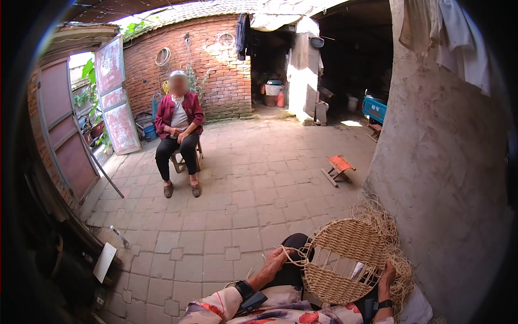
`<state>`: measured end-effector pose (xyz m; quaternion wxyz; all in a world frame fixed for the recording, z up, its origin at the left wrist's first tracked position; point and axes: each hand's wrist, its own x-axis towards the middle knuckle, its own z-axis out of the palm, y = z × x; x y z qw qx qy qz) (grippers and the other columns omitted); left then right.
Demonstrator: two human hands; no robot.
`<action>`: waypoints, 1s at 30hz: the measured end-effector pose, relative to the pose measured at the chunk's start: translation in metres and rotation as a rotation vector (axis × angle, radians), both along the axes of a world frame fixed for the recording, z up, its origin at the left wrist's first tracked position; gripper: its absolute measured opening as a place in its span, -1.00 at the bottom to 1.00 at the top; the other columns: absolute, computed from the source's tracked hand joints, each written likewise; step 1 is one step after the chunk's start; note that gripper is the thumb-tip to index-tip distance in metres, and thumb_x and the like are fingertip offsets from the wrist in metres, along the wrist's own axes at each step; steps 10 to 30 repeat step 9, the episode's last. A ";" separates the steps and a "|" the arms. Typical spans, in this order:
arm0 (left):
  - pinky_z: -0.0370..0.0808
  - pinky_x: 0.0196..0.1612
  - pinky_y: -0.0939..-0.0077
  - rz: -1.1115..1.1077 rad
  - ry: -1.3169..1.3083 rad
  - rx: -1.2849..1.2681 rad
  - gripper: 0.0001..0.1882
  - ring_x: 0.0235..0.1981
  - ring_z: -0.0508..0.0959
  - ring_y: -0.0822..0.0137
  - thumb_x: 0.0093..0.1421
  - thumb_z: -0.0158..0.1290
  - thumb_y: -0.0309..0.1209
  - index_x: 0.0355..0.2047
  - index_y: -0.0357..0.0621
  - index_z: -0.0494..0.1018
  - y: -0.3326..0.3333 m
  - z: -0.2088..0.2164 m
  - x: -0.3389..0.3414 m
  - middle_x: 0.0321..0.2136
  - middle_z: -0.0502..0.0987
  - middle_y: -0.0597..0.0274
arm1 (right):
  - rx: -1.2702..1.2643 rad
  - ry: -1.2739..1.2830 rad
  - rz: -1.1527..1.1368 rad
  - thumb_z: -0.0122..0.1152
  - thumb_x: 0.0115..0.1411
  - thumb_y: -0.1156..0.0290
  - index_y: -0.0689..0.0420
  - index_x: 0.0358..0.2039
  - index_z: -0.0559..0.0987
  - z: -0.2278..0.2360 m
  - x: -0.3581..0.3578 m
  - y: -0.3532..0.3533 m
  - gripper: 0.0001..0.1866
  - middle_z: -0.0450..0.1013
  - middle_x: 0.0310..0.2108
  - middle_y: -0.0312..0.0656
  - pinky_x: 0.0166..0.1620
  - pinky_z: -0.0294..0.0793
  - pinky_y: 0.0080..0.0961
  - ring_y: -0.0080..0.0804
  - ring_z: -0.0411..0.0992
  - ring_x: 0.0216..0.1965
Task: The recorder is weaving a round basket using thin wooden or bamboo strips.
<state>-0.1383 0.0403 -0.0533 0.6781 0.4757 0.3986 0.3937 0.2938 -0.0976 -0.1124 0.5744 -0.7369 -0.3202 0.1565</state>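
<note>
A round woven straw seat [348, 235] rests over my lap. Both its ends are covered with tight weave, while bare rods [337, 260] show across the middle. My left hand [274, 260] is closed on a pale twisted cord [294, 255] at the seat's left edge. At the opposite rim, my right hand [386, 276] is wrapped round the edge of the woven seat, its fingers partly hidden. Loose straw cord [386, 221] lies in a tangled heap behind and to the right of the seat.
A plastered wall [442, 173] rises close on my right. Ahead on the paving stands a folding stool [340, 164] with an orange seat. Farther off, a person [181, 119] sits on a wooden stool. A white board [104, 263] leans at the lower left.
</note>
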 end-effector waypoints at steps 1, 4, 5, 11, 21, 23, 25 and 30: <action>0.01 -0.66 0.76 -0.002 -0.026 0.009 -0.72 -0.67 0.13 0.70 0.39 -0.07 -0.23 -0.10 -0.10 0.54 0.000 -0.002 0.000 -0.63 0.25 0.62 | 0.058 0.019 0.016 -0.13 0.35 0.24 0.08 -0.59 0.22 0.001 -0.002 0.002 -0.64 0.19 -0.62 -0.39 -0.44 0.17 -0.50 -0.59 0.14 -0.56; 0.12 -0.63 0.72 0.049 -0.023 -0.013 -0.78 -0.67 0.19 0.67 0.34 0.00 -0.31 -0.14 -0.13 0.55 0.005 -0.015 0.003 -0.64 0.30 0.58 | 0.032 -0.087 0.006 -0.10 0.32 0.33 0.07 -0.60 0.15 0.004 -0.009 0.005 -0.66 0.05 -0.62 -0.42 -0.47 0.11 -0.52 -0.59 0.02 -0.58; 0.21 -0.59 0.70 0.258 0.015 0.164 -0.81 -0.64 0.25 0.65 0.30 0.04 -0.36 -0.17 -0.15 0.55 0.008 -0.022 0.008 -0.63 0.35 0.54 | -0.003 -0.190 -0.003 -0.05 0.31 0.41 0.05 -0.60 0.13 0.005 -0.008 0.003 -0.66 -0.06 -0.61 -0.44 -0.49 0.07 -0.53 -0.60 -0.08 -0.58; 0.48 -0.34 0.59 0.634 0.370 0.105 -0.75 -0.40 0.55 0.49 0.18 0.07 -0.52 -0.12 -0.21 0.55 0.063 -0.059 -0.052 -0.38 0.62 0.22 | 0.228 -0.072 0.070 -0.04 0.34 0.38 0.05 -0.54 0.11 -0.022 -0.003 -0.029 -0.67 -0.02 -0.58 -0.37 -0.42 0.06 -0.51 -0.59 -0.02 -0.50; 0.48 -0.34 0.59 0.634 0.370 0.105 -0.75 -0.40 0.55 0.49 0.18 0.07 -0.52 -0.12 -0.21 0.55 0.063 -0.059 -0.052 -0.38 0.62 0.22 | 0.228 -0.072 0.070 -0.04 0.34 0.38 0.05 -0.54 0.11 -0.022 -0.003 -0.029 -0.67 -0.02 -0.58 -0.37 -0.42 0.06 -0.51 -0.59 -0.02 -0.50; 0.48 -0.34 0.59 0.634 0.370 0.105 -0.75 -0.40 0.55 0.49 0.18 0.07 -0.52 -0.12 -0.21 0.55 0.063 -0.059 -0.052 -0.38 0.62 0.22 | 0.228 -0.072 0.070 -0.04 0.34 0.38 0.05 -0.54 0.11 -0.022 -0.003 -0.029 -0.67 -0.02 -0.58 -0.37 -0.42 0.06 -0.51 -0.59 -0.02 -0.50; 0.48 -0.34 0.59 0.634 0.370 0.105 -0.75 -0.40 0.55 0.49 0.18 0.07 -0.52 -0.12 -0.21 0.55 0.063 -0.059 -0.052 -0.38 0.62 0.22 | 0.228 -0.072 0.070 -0.04 0.34 0.38 0.05 -0.54 0.11 -0.022 -0.003 -0.029 -0.67 -0.02 -0.58 -0.37 -0.42 0.06 -0.51 -0.59 -0.02 -0.50; 0.48 -0.34 0.59 0.634 0.370 0.105 -0.75 -0.40 0.55 0.49 0.18 0.07 -0.52 -0.12 -0.21 0.55 0.063 -0.059 -0.052 -0.38 0.62 0.22 | 0.228 -0.072 0.070 -0.04 0.34 0.38 0.05 -0.54 0.11 -0.022 -0.003 -0.029 -0.67 -0.02 -0.58 -0.37 -0.42 0.06 -0.51 -0.59 -0.02 -0.50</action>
